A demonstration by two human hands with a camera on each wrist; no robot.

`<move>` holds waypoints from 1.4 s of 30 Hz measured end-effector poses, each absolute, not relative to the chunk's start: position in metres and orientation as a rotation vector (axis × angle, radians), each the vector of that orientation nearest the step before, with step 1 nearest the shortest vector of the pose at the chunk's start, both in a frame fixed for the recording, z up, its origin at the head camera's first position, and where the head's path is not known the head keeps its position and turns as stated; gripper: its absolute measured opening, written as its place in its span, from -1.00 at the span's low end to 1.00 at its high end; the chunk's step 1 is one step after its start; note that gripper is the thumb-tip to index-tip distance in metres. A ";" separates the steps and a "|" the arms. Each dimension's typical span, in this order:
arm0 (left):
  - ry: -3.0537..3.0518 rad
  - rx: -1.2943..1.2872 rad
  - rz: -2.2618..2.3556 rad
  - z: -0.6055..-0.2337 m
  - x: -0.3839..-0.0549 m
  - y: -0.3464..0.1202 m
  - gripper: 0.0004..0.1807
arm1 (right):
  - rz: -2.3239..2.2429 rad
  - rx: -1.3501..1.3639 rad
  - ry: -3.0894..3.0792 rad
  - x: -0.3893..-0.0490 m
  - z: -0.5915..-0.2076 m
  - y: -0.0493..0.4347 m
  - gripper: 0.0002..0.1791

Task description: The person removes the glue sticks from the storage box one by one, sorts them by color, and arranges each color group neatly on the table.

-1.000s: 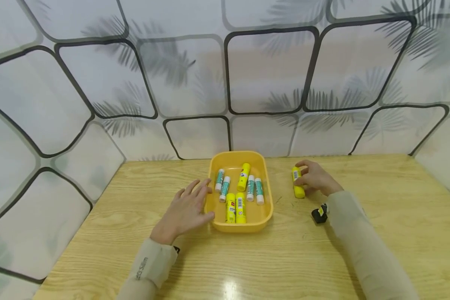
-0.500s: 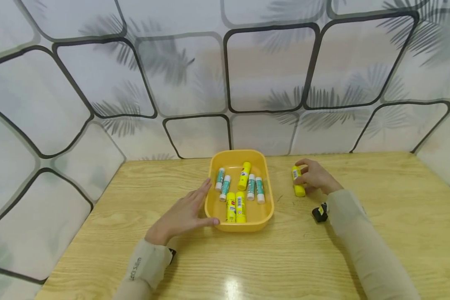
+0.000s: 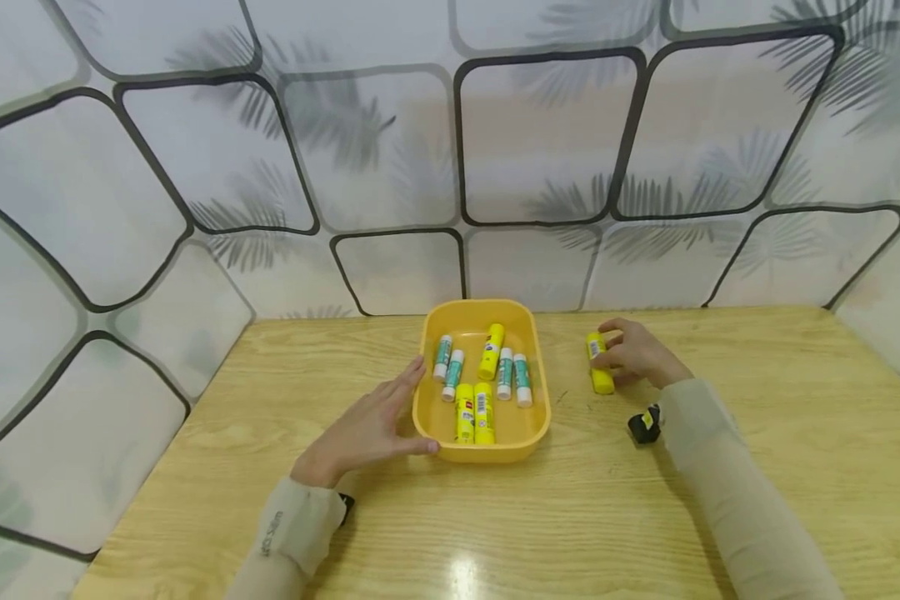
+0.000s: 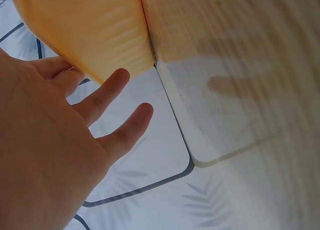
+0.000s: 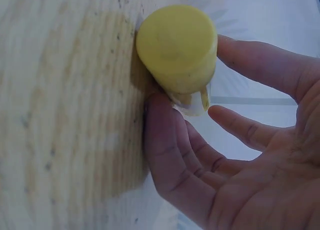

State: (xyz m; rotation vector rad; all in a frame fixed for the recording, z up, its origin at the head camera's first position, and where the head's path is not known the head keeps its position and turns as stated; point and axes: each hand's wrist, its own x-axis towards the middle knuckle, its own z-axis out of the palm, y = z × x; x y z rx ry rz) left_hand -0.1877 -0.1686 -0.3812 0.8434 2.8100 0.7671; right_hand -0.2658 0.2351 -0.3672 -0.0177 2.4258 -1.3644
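A yellow plastic tray (image 3: 487, 454) stands on the table near the wall. In it lie yellow glue sticks (image 3: 491, 354) and several smaller teal-and-white glue sticks (image 3: 453, 375). My left hand (image 3: 363, 429) touches the tray's left side with straight fingers, its thumb at the near left corner. The left wrist view shows two fingers spread clear of the tray's outer wall (image 4: 100, 29). To the right of the tray, my right hand (image 3: 636, 354) holds a yellow glue stick (image 3: 602, 383) low at the table, thumb on one side and curled fingers on the other.
Wood-grain table (image 3: 510, 517) under everything, small dark marks beside the tray. A patterned fabric wall (image 3: 540, 142) rises behind the table and along both sides. A small black device (image 3: 645, 425) sits at the right sleeve's cuff.
My left hand has shifted from beside and over the tray's left rim to lie against its side, thumb at the corner. The right hand and its glue stick have stayed in place.
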 end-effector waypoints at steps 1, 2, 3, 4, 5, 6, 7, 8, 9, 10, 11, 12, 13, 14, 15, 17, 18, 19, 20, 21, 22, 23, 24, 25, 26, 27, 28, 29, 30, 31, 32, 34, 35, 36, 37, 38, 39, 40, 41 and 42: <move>2.813 0.849 0.765 -0.381 -0.188 -0.169 0.20 | -1.372 -0.016 2.420 -0.265 -0.366 0.236 -0.14; 2.816 0.854 0.763 -0.381 -0.188 -0.168 0.20 | -1.376 -0.014 2.416 -0.265 -0.365 0.236 -0.13; 2.817 0.857 0.762 -0.381 -0.189 -0.168 0.20 | -1.382 -0.012 2.412 -0.264 -0.364 0.237 -0.13; 2.819 0.857 0.760 -0.381 -0.189 -0.168 0.20 | -1.388 -0.012 2.405 -0.264 -0.363 0.237 -0.13; 2.821 0.859 0.756 -0.381 -0.189 -0.169 0.20 | -1.384 -0.016 2.405 -0.264 -0.362 0.238 -0.12; 2.824 0.860 0.753 -0.381 -0.189 -0.169 0.20 | -1.385 -0.014 2.402 -0.264 -0.361 0.238 -0.11; 2.826 0.860 0.749 -0.381 -0.188 -0.169 0.20 | -1.384 -0.016 2.401 -0.264 -0.361 0.239 -0.11; 2.828 0.860 0.746 -0.381 -0.188 -0.168 0.20 | -1.385 -0.019 2.401 -0.264 -0.359 0.240 -0.11; 2.829 0.857 0.744 -0.381 -0.188 -0.168 0.20 | -1.385 -0.018 2.403 -0.264 -0.358 0.240 -0.11; 2.832 0.854 0.743 -0.381 -0.188 -0.168 0.20 | -1.382 -0.023 2.408 -0.265 -0.355 0.241 -0.12; 2.835 0.850 0.740 -0.381 -0.187 -0.167 0.19 | -1.383 -0.026 2.413 -0.265 -0.352 0.241 -0.13; 2.837 0.845 0.738 -0.381 -0.187 -0.167 0.19 | -1.394 -0.029 2.413 -0.266 -0.348 0.241 -0.14; 2.841 0.844 0.735 -0.380 -0.187 -0.166 0.19 | -1.403 -0.035 2.414 -0.268 -0.343 0.240 -0.15; 2.845 0.843 0.730 -0.380 -0.186 -0.166 0.18 | -1.411 -0.038 2.414 -0.269 -0.337 0.239 -0.16; 2.848 0.842 0.725 -0.380 -0.186 -0.165 0.18 | -1.418 -0.042 2.415 -0.271 -0.332 0.238 -0.17; 2.849 0.842 0.717 -0.379 -0.186 -0.164 0.17 | -1.442 -0.051 2.413 -0.274 -0.321 0.234 -0.17; 2.847 0.843 0.714 -0.379 -0.186 -0.164 0.17 | -1.452 -0.060 2.414 -0.275 -0.316 0.231 -0.17; 2.848 0.843 0.710 -0.378 -0.186 -0.164 0.17 | -1.463 -0.070 2.412 -0.277 -0.310 0.227 -0.17; 2.847 0.842 0.708 -0.379 -0.186 -0.164 0.16 | -1.472 -0.082 2.413 -0.278 -0.306 0.224 -0.18; 2.846 0.839 0.707 -0.379 -0.186 -0.164 0.15 | -1.488 -0.095 2.408 -0.279 -0.302 0.220 -0.18; 2.844 0.840 0.708 -0.379 -0.186 -0.164 0.13 | -1.506 -0.104 2.400 -0.280 -0.299 0.216 -0.19; 2.841 0.838 0.712 -0.379 -0.186 -0.165 0.11 | -1.524 -0.114 2.387 -0.281 -0.295 0.211 -0.19; 2.839 0.835 0.714 -0.379 -0.186 -0.165 0.10 | -1.540 -0.120 2.379 -0.282 -0.293 0.207 -0.20; 2.836 0.834 0.719 -0.380 -0.186 -0.165 0.08 | -1.561 -0.120 2.366 -0.282 -0.291 0.202 -0.20; 2.832 0.834 0.726 -0.380 -0.186 -0.165 0.06 | -1.586 -0.121 2.348 -0.282 -0.289 0.197 -0.21; 2.831 0.832 0.733 -0.380 -0.186 -0.165 0.05 | -1.613 -0.117 2.330 -0.282 -0.288 0.192 -0.23; 2.828 0.831 0.738 -0.380 -0.186 -0.165 0.04 | -1.637 -0.114 2.315 -0.283 -0.288 0.187 -0.23; 2.827 0.828 0.741 -0.381 -0.185 -0.165 0.05 | -1.660 -0.115 2.298 -0.283 -0.288 0.183 -0.23; 2.828 0.827 0.742 -0.380 -0.185 -0.165 0.05 | -1.681 -0.115 2.285 -0.283 -0.287 0.178 -0.25; 2.828 0.827 0.746 -0.380 -0.185 -0.165 0.05 | -1.705 -0.113 2.265 -0.284 -0.287 0.173 -0.26; 2.828 0.825 0.748 -0.380 -0.185 -0.164 0.05 | -1.728 -0.117 2.246 -0.284 -0.288 0.168 -0.26; 2.827 0.824 0.748 -0.380 -0.185 -0.164 0.05 | -1.759 -0.117 2.216 -0.286 -0.289 0.160 -0.27; 2.827 0.822 0.748 -0.380 -0.185 -0.164 0.05 | -1.773 -0.115 2.199 -0.287 -0.290 0.155 -0.28; 2.826 0.823 0.748 -0.380 -0.185 -0.164 0.05 | -1.784 -0.108 2.186 -0.287 -0.290 0.150 -0.29; 2.826 0.823 0.748 -0.380 -0.185 -0.163 0.05 | -1.793 -0.102 2.172 -0.288 -0.292 0.146 -0.30; 2.826 0.823 0.747 -0.379 -0.185 -0.163 0.06 | -1.796 -0.100 2.163 -0.289 -0.293 0.142 -0.31; 2.828 0.826 0.746 -0.380 -0.185 -0.163 0.05 | -1.796 -0.092 2.156 -0.289 -0.294 0.137 -0.32; 2.828 0.825 0.746 -0.380 -0.185 -0.163 0.05 | -1.792 -0.086 2.154 -0.289 -0.296 0.133 -0.32; 2.828 0.825 0.747 -0.380 -0.185 -0.164 0.05 | -1.794 -0.078 2.145 -0.290 -0.298 0.129 -0.33; 2.827 0.824 0.748 -0.380 -0.185 -0.164 0.05 | -1.792 -0.070 2.137 -0.290 -0.299 0.126 -0.34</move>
